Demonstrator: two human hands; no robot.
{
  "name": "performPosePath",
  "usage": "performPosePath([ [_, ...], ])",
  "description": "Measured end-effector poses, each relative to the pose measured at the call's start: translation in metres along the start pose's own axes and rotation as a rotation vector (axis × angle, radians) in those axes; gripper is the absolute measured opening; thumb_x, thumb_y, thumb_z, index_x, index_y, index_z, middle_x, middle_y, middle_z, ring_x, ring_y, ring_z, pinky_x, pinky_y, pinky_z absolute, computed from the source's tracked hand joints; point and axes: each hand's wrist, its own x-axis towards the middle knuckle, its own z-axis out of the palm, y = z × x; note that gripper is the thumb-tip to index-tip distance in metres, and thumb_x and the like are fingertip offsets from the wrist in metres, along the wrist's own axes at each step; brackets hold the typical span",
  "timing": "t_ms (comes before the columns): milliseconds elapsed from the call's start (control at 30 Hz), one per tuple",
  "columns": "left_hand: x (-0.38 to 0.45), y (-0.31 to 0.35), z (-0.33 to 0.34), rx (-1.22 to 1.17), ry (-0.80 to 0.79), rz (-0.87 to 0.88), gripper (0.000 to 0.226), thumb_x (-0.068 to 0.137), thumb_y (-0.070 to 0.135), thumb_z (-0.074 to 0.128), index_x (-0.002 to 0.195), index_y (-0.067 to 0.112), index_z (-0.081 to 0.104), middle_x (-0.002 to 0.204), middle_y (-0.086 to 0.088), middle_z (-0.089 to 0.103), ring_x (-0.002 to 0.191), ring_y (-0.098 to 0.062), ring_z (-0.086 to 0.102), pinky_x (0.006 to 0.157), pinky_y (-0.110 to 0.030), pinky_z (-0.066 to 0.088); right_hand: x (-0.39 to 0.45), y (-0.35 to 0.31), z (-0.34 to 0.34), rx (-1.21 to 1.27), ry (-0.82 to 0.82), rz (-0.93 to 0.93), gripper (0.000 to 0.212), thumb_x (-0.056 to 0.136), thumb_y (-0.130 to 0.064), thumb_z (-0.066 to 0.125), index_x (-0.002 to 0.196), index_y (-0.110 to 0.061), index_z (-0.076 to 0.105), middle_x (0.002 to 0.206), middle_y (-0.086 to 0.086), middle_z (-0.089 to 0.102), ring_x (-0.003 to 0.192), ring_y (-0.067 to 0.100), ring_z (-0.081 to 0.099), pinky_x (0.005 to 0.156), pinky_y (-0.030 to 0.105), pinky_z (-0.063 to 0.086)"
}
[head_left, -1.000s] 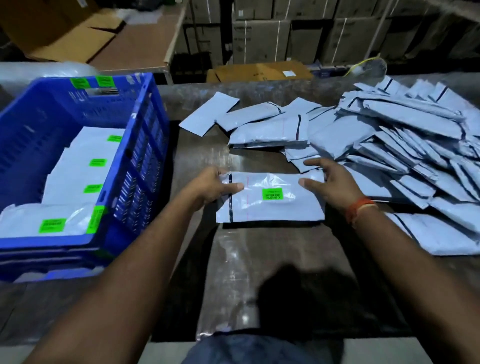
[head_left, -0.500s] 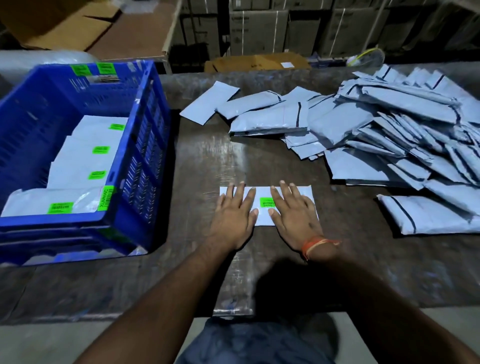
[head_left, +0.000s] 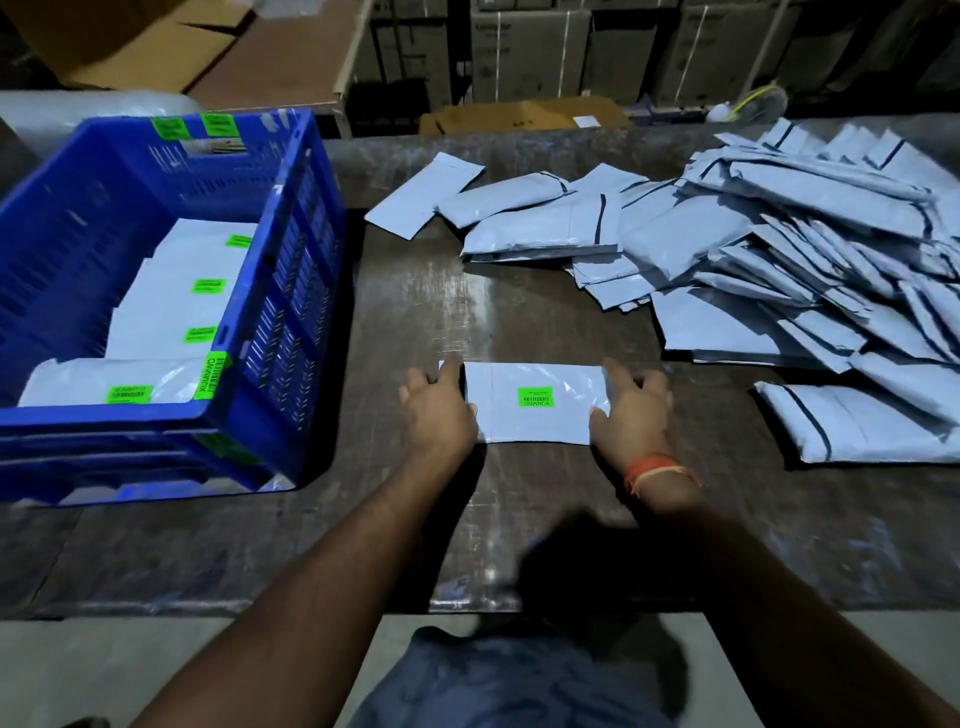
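Note:
A flat pale grey mailer packet (head_left: 530, 402) with a green barcode sticker (head_left: 536, 397) lies on the dark table in front of me. My left hand (head_left: 439, 413) rests flat on the packet's left end with fingers stretched out. My right hand (head_left: 631, 413), with an orange thread at the wrist, lies flat on the packet's right end. Neither hand curls round the packet. The sticker between them shows in full.
A blue plastic crate (head_left: 291, 291) at the left holds several stickered packets (head_left: 171, 301). A big heap of unlabelled grey packets (head_left: 769, 260) covers the table's right and back. One packet (head_left: 857, 426) lies alone at the right. Cardboard boxes stand behind the table.
One second ago both hands held the packet by its ends; then they pressed flat side by side on its middle. Now they have slid apart to its ends, uncovering the sticker.

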Motion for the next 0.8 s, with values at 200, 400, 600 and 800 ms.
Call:
performPosePath([
  [200,0.020,0.000,-0.017,-0.433,-0.054,-0.150,0.031,0.080,-0.001,0.066,0.091,0.028,0.065,0.095,-0.004,0.065,0.076,-0.020,0.059,0.069,-0.024,0.048,0.014,-0.002,-0.016,0.631,-0.116,0.092,0.053,0.072,0.014,0.069,0.121,-0.007,0.065,0.104,0.014,0.065,0.088,0.025,0.063,0.071,0.019,0.054],
  [400,0.031,0.009,-0.104,-0.592,-0.044,-0.056,0.011,0.093,0.007,0.069,0.092,0.016,0.076,0.059,0.001,0.058,0.043,-0.011,0.038,0.044,-0.019,0.031,0.031,-0.043,-0.073,0.874,-0.218,-0.066,0.024,0.082,0.007,0.073,0.102,-0.006,0.074,0.057,0.001,0.059,0.050,0.010,0.046,0.054,0.019,0.041],
  [600,0.041,-0.005,-0.212,-0.589,0.081,0.021,0.009,0.090,0.010,0.074,0.092,0.018,0.077,0.066,0.005,0.064,0.046,-0.002,0.045,0.049,-0.017,0.038,0.037,-0.132,-0.118,0.873,-0.279,-0.268,0.012,0.084,0.001,0.073,0.094,-0.006,0.075,0.053,-0.004,0.057,0.044,0.004,0.044,0.048,0.013,0.037],
  [800,0.055,-0.076,-0.309,-0.730,-0.020,-0.068,0.015,0.093,0.000,0.065,0.097,0.013,0.073,0.064,0.001,0.068,0.044,-0.003,0.056,0.040,-0.018,0.044,0.032,-0.242,-0.112,0.776,-0.346,-0.426,0.011,0.083,-0.002,0.077,0.094,-0.006,0.077,0.075,0.021,0.067,0.063,0.014,0.057,0.060,0.023,0.050],
])
